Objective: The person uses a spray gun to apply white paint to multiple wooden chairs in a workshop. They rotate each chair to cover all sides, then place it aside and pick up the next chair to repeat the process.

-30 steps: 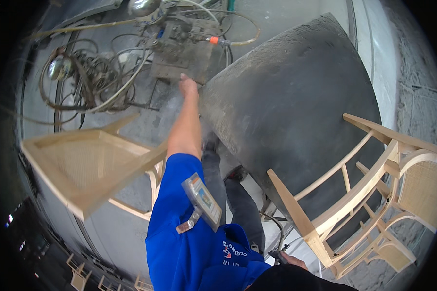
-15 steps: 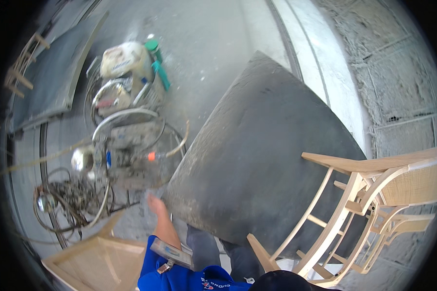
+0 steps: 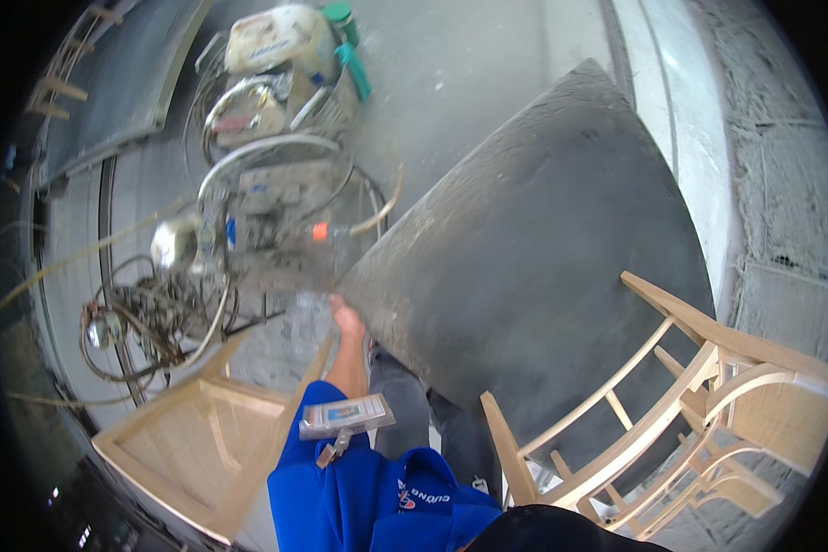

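My left hand (image 3: pixel 346 318) reaches forward to the near left corner of a large dark panel (image 3: pixel 534 248), right at its edge. The fingers are blurred, so whether they wrap round the edge or only touch it cannot be made out. My right hand is out of view. A bare wooden chair (image 3: pixel 607 465) with slim rungs and a curved frame leans over the panel's right part, its legs pointing inward. To the left of my forearm stands another pale wooden piece (image 3: pixel 189 451), with a framed flat surface and legs.
On the left is dusty equipment: a coiled hose (image 3: pixel 276 143), a shiny metal cup (image 3: pixel 175 244), a white jug (image 3: pixel 281 41) and a green tool (image 3: pixel 352 69). Another dark panel (image 3: pixel 120 92) stands at far left with a small wooden frame (image 3: pixel 69 55). A rough grey wall (image 3: pixel 782 184) bounds the right.
The view has shifted, so the equipment, panel and chair sit higher and further right in the picture. My left hand remains by the panel's corner.
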